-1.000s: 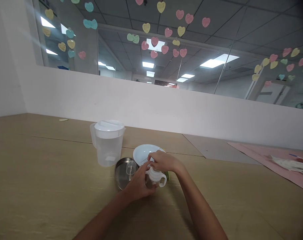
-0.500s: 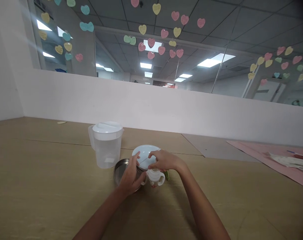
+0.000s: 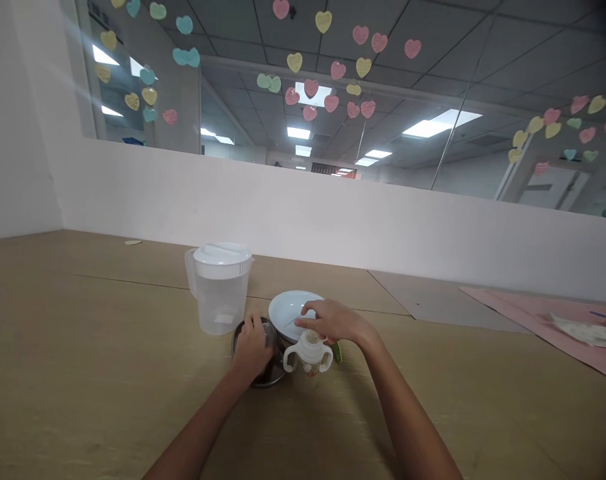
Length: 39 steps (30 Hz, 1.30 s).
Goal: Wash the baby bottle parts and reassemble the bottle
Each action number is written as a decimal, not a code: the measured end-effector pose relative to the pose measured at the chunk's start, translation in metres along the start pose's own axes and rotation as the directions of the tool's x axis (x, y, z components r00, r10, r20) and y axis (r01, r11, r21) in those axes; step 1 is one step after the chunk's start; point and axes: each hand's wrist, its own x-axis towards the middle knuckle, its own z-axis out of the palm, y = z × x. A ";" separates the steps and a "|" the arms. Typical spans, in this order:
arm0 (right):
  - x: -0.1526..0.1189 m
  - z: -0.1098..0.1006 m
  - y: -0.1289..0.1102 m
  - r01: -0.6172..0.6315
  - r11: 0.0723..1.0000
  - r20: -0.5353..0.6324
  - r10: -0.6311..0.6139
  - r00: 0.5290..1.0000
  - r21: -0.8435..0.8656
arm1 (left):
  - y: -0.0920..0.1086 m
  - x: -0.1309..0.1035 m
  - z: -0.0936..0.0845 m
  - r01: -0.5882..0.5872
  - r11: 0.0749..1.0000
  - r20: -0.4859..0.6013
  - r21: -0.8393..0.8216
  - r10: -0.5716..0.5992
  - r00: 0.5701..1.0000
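My left hand is over a round metal bowl, its fingers reaching down inside the rim. Whatever they grip there, if anything, is hidden. My right hand hovers above and behind a small white two-handled sippy cup, with thumb and index finger curved apart. The cup stands upright with its top uncovered by the left hand. Behind it is a white bowl, partly covered by my right hand. A thin line, perhaps a stick, crosses this bowl near my right fingertips. Something green shows under my right wrist.
A clear lidded pitcher stands behind and left of the metal bowl. At the far right, a pink sheet carries a white bundle and a pen. A white wall with a window rises behind the tan table.
My left hand has moved left, away from the sippy cup and over the metal bowl, so both cup handles now show. My right hand has stayed nearly in place. The view has shifted slightly.
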 end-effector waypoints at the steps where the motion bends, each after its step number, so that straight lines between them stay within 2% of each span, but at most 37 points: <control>1: 0.000 0.000 0.000 -0.006 1.000 -0.007 0.006 1.000 0.006 | 0.000 0.000 -0.001 0.022 1.000 0.013 0.010 -0.022 1.000; 3: 0.000 -0.001 0.000 -0.011 1.000 -0.020 0.011 1.000 0.001 | 0.000 0.002 -0.004 0.063 0.998 -0.001 0.020 -0.063 0.998; 4: 0.001 -0.001 0.000 -0.006 1.000 -0.041 0.005 0.999 -0.013 | 0.001 0.003 -0.007 0.079 0.997 -0.041 0.009 -0.079 0.996; 7: 0.003 0.000 0.000 0.029 0.997 -0.183 -0.042 0.982 -0.074 | 0.008 0.005 -0.017 0.058 0.992 -0.266 -0.115 -0.087 0.960; 9: 0.005 0.002 -0.003 0.066 0.994 -0.297 -0.089 0.951 -0.088 | 0.014 0.004 -0.021 -0.017 0.974 -0.408 -0.224 -0.078 0.910; 11: 0.006 0.006 -0.009 0.158 0.984 -0.366 -0.175 0.914 -0.076 | 0.018 0.002 -0.022 -0.115 0.951 -0.494 -0.287 -0.044 0.868; 15: 0.005 0.016 -0.024 0.452 0.890 -0.319 -0.444 0.837 -0.055 | 0.017 -0.005 -0.014 -0.308 0.917 -0.573 -0.255 0.114 0.812; 17: 0.003 0.019 -0.028 0.501 0.864 -0.303 -0.493 0.815 -0.058 | 0.016 -0.008 -0.012 -0.379 0.896 -0.583 -0.232 0.184 0.791; 20: 0.001 0.018 -0.028 0.456 0.885 -0.318 -0.460 0.829 -0.091 | 0.016 -0.009 -0.013 -0.415 0.884 -0.550 -0.213 0.243 0.799; 24: -0.008 0.001 -0.020 0.349 0.933 -0.370 -0.354 0.859 -0.084 | 0.020 -0.014 -0.013 -0.454 0.867 -0.478 -0.205 0.316 0.820; 26: -0.016 -0.010 -0.015 0.292 0.955 -0.430 -0.282 0.858 -0.046 | 0.022 -0.018 -0.011 -0.503 0.826 -0.376 -0.255 0.394 0.838; 28: -0.024 -0.020 -0.009 0.231 0.973 -0.434 -0.208 0.876 0.000 | 0.024 -0.021 -0.008 -0.507 0.801 -0.213 -0.318 0.461 0.862; 30: -0.029 -0.025 -0.004 0.170 0.985 -0.365 -0.148 0.919 0.028 | 0.026 -0.023 -0.005 -0.477 0.804 -0.076 -0.355 0.484 0.872; 32: -0.030 -0.024 0.002 0.128 0.992 -0.243 -0.119 0.963 0.022 | 0.028 -0.025 -0.003 -0.452 0.817 -0.019 -0.360 0.477 0.878; 35: -0.022 -0.014 0.006 0.129 0.991 -0.053 -0.130 0.990 -0.032 | 0.029 -0.025 -0.001 -0.416 0.849 -0.013 -0.327 0.436 0.900; 39: -0.008 -0.002 0.006 0.140 0.983 -0.006 -0.141 0.990 -0.118 | 0.030 -0.025 -0.002 -0.433 0.854 -0.015 -0.290 0.448 0.894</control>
